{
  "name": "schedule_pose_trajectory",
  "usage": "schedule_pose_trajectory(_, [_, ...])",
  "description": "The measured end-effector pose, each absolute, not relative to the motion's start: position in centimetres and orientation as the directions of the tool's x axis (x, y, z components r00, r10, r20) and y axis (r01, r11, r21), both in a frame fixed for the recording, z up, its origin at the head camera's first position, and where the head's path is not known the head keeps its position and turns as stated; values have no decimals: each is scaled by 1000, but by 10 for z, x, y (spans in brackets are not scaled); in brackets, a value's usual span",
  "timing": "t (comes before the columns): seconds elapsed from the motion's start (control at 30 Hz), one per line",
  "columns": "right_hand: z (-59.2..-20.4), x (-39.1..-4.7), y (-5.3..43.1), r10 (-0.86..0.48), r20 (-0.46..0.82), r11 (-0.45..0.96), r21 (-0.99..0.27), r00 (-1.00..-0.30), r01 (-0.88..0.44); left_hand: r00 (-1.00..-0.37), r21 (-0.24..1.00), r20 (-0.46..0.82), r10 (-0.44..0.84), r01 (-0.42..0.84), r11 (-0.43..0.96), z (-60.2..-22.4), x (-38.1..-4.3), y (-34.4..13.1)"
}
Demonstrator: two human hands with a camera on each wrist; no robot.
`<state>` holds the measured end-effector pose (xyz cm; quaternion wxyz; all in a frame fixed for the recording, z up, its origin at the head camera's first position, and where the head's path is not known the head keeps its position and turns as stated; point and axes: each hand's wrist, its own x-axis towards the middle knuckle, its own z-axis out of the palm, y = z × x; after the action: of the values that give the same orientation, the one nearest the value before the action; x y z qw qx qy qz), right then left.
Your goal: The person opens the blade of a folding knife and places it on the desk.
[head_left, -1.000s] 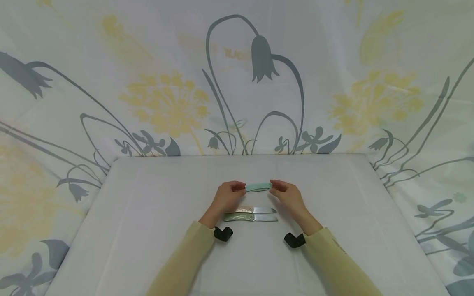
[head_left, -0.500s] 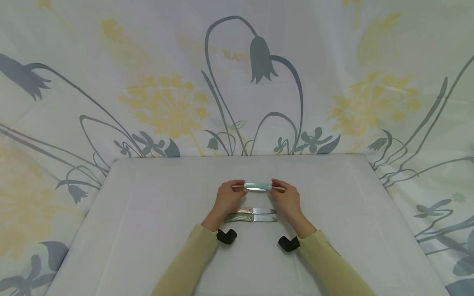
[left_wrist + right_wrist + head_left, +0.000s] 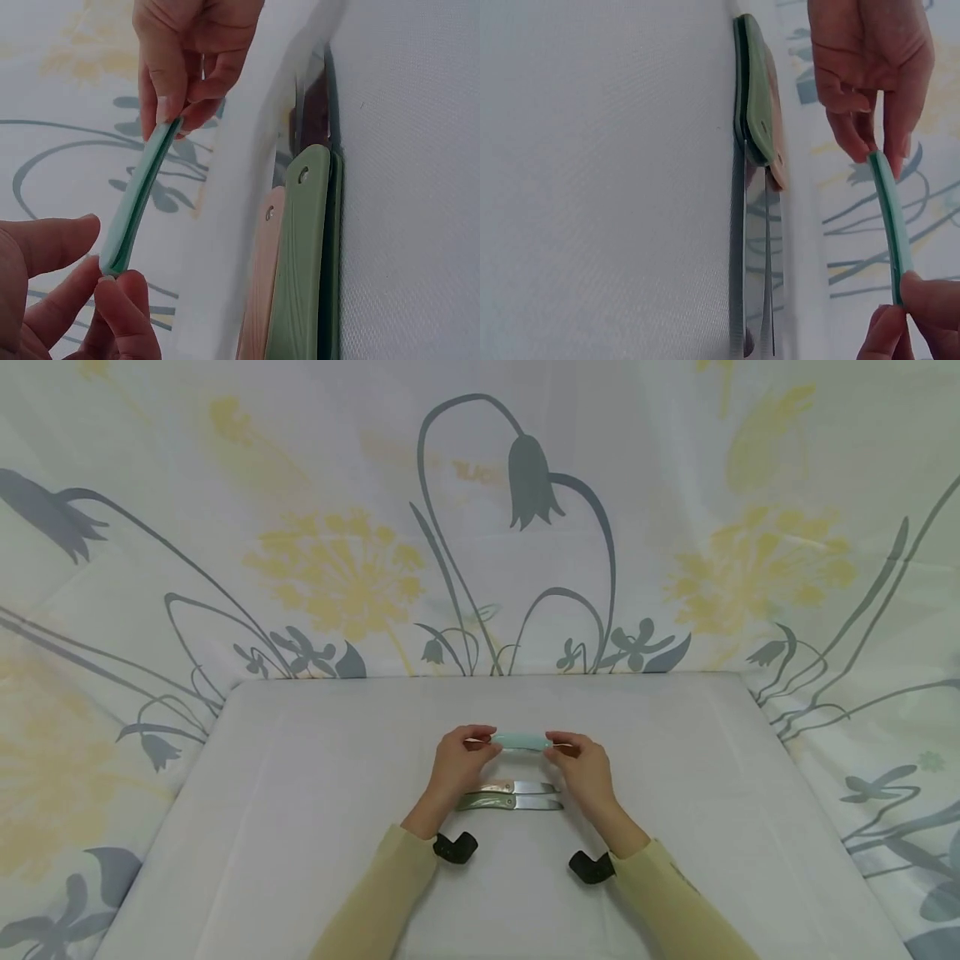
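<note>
A teal folding knife, folded up, is held above the table between both hands. My left hand holds its left end between the fingers, and my right hand pinches its right end between thumb and fingers. The slot along the teal handle shows in the left wrist view. Below the hands, two folding knives lie side by side with blades out, pointing right: a green-handled one nearer me and a pink-handled one just behind it, partly hidden by my left hand in the head view.
The white table extends to both sides and in front. A flower-printed cloth hangs behind its far edge and around its sides. Black wrist mounts stick inward from both sleeves.
The teal knife has turned between the hands: its bright lower strip, seen half a second ago, has narrowed. The hands shift only slightly. The two knives on the table stay put.
</note>
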<state>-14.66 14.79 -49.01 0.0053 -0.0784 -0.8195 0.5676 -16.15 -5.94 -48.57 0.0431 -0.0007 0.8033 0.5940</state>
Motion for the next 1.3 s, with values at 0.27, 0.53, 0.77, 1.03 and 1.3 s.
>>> schedule_pose_trajectory(0.27, [-482,-132,151,58,-109,291,-949,-992,121,-987,952,-105,119,-65,300,-482,-147,-66])
schedule_pose_trajectory(0.53, [-482,-114,153,6,-138,225,-965,-990,135,-962,958,-169,213,-109,267,-483,-125,-72])
schedule_pose_trajectory(0.77, [-483,-103,153,-38,-164,100,-982,-986,159,-928,953,-213,307,-128,273,-485,-110,-77])
schedule_pose_trajectory(1.03, [-486,-95,144,-37,-232,-78,-969,-972,234,-900,956,-202,386,-95,278,-490,-98,-73])
schedule_pose_trajectory(1.3, [-493,-85,127,-113,-244,-56,-966,-963,252,-931,970,-162,327,-89,227,-487,-93,-64])
